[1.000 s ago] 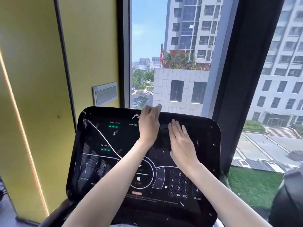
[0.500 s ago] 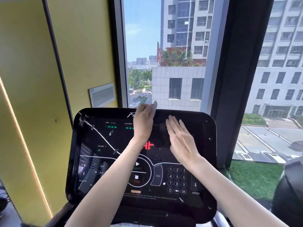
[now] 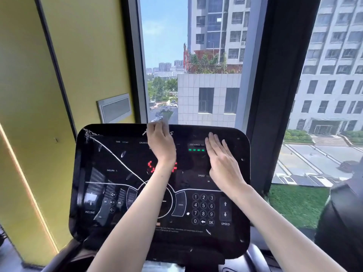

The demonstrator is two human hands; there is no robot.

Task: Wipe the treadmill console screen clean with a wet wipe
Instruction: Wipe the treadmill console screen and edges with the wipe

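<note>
The black treadmill console screen [image 3: 121,167] fills the lower middle of the view, with white streaks across its left half and small specks elsewhere. My left hand [image 3: 160,142] is at the screen's top edge, fingers curled, and a thin pale wet wipe [image 3: 164,122] shows blurred at its fingertips. My right hand [image 3: 222,163] lies flat on the upper right of the screen, fingers straight, just right of the green DISTANCE readout [image 3: 196,149]. Both forearms cross the lower half of the console and hide part of its round centre control.
A number keypad [image 3: 203,209] and speed arrows sit at the console's lower right. A yellow wall [image 3: 39,95] stands to the left, and a large window with a dark pillar [image 3: 279,95] is behind. A dark bulky object [image 3: 341,222] is at the right edge.
My right hand has slid to the right, away from my left hand, to beside the DISTANCE readout. My left hand stays at the top edge of the screen.
</note>
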